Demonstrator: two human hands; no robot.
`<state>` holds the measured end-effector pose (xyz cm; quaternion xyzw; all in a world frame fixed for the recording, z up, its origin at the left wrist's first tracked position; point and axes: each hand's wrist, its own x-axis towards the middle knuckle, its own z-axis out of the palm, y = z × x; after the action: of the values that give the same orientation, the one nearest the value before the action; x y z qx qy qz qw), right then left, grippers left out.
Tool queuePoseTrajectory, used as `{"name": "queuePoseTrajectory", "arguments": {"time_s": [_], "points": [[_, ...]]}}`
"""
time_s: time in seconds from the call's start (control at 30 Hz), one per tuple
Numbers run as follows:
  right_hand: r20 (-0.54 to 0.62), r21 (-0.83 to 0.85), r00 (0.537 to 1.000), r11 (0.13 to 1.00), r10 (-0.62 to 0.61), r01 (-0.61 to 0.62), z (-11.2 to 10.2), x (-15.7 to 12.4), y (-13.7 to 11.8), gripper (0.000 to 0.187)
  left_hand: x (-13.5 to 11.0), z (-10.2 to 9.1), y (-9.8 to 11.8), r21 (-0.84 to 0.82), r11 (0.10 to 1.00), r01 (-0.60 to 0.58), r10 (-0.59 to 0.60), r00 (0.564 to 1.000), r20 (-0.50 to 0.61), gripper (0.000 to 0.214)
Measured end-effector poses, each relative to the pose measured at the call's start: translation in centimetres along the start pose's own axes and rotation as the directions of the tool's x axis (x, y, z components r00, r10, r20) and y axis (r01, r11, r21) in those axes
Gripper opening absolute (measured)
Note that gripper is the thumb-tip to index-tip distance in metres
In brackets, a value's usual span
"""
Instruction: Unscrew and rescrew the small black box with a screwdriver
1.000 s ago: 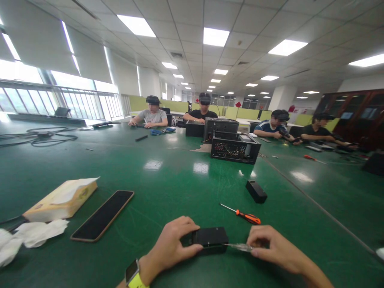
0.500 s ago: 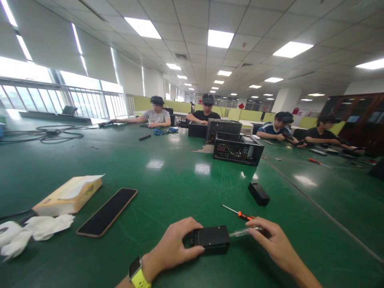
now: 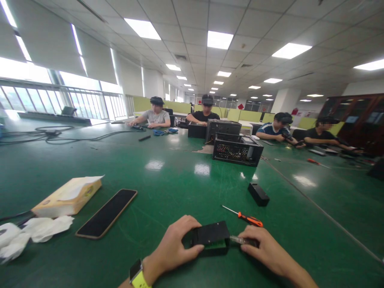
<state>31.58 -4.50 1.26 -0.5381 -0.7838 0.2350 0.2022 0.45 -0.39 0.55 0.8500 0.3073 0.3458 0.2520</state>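
My left hand (image 3: 175,248) is closed round a small black box (image 3: 211,237) lying on the green table (image 3: 168,188) near the front edge. The box's lid is tilted up, showing something green inside. My right hand (image 3: 264,250) pinches a clear-handled tool (image 3: 240,240) whose tip meets the box's right side. An orange-handled screwdriver (image 3: 246,217) lies just behind my right hand. A second small black box (image 3: 258,194) rests farther back.
A phone (image 3: 107,213) lies face up to the left, beside a tissue box (image 3: 67,197) and crumpled tissues (image 3: 33,232). An open computer case (image 3: 237,150) stands mid-table. Several people sit working at the far side. Cables (image 3: 54,134) trail at far left.
The black box's lid has lifted at its near edge, exposing a green inside. My right hand dropped lower, uncovering the orange screwdriver behind it.
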Motion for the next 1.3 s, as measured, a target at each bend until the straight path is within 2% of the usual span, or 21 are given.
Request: {"name": "queuePoseTrajectory", "arguments": {"time_s": [0.17, 0.3, 0.43, 0.57, 0.63, 0.73, 0.9, 1.0, 1.13, 1.2, 1.23, 1.27, 1.3], "points": [[-0.087, -0.022, 0.993, 0.996, 0.083, -0.086, -1.5, -0.5, 2.0, 0.021, 0.1, -0.1, 0.1, 0.013, 1.000, 0.020, -0.020, 0.999, 0.028, 0.028], [-0.080, -0.080, 0.990, 0.989, 0.120, -0.126, -0.9, -0.5, 2.4, 0.022, 0.2, -0.1, 0.2, 0.011, 0.999, 0.034, -0.035, 0.998, 0.057, 0.033], [-0.193, -0.032, 0.977, 0.994, 0.093, -0.101, 1.3, 0.3, 0.2, 0.043, 0.3, -0.2, 0.4, 0.034, 0.997, 0.066, -0.068, 0.995, 0.075, 0.033], [-0.155, -0.005, 0.987, 0.999, 0.035, -0.036, 3.3, 1.5, -2.6, 0.072, 0.3, -0.3, 0.6, 0.056, 0.995, 0.085, -0.090, 0.992, 0.090, 0.034], [-0.115, -0.008, 0.993, 0.999, 0.031, -0.032, 3.7, 1.9, -3.5, 0.068, 0.2, -0.3, 0.5, 0.053, 0.996, 0.070, -0.075, 0.994, 0.082, 0.037], [-0.076, 0.014, 0.997, 1.000, -0.015, 0.016, 3.5, 2.1, -4.0, 0.052, 0.1, -0.2, 0.3, 0.043, 0.999, 0.031, -0.034, 0.997, 0.068, 0.041], [-0.054, 0.052, 0.995, 0.994, -0.089, 0.092, 3.2, 2.0, -4.1, 0.053, 0.0, 0.1, 0.1, 0.050, 0.997, 0.055, -0.057, 0.997, 0.052, 0.040], [-0.085, 0.075, 0.994, 0.994, -0.074, 0.081, 3.5, 2.1, -4.4, 0.049, 0.0, 0.1, 0.0, 0.042, 0.997, 0.068, -0.071, 0.995, 0.066, 0.041], [-0.174, 0.120, 0.984, 0.991, -0.034, 0.056, 2.4, 1.8, -3.5, 0.038, 0.1, -0.3, -0.4, 0.027, 0.997, 0.074, -0.075, 0.997, 0.016, 0.064], [-0.273, 0.154, 0.961, 0.988, 0.035, 0.008, 0.6, 1.3, -1.6, 0.035, 0.0, -0.5, -0.6, 0.024, 0.995, 0.096, -0.095, 0.995, -0.026, 0.063], [-0.341, 0.186, 0.935, 0.982, 0.093, -0.029, -0.5, 1.0, -0.3, 0.036, 0.0, -0.6, -0.8, 0.028, 0.994, 0.104, -0.103, 0.994, -0.045, 0.058], [-0.423, 0.226, 0.890, 0.971, 0.172, -0.080, -1.6, 0.6, 1.1, 0.042, 0.0, -0.7, -0.9, 0.034, 0.994, 0.108, -0.106, 0.993, -0.060, 0.053], [-0.510, 0.248, 0.818, 0.956, 0.267, -0.157, -2.7, 0.2, 2.7, 0.050, 0.0, -0.6, -1.0, 0.042, 0.993, 0.109, -0.106, 0.992, -0.068, 0.050]]}}
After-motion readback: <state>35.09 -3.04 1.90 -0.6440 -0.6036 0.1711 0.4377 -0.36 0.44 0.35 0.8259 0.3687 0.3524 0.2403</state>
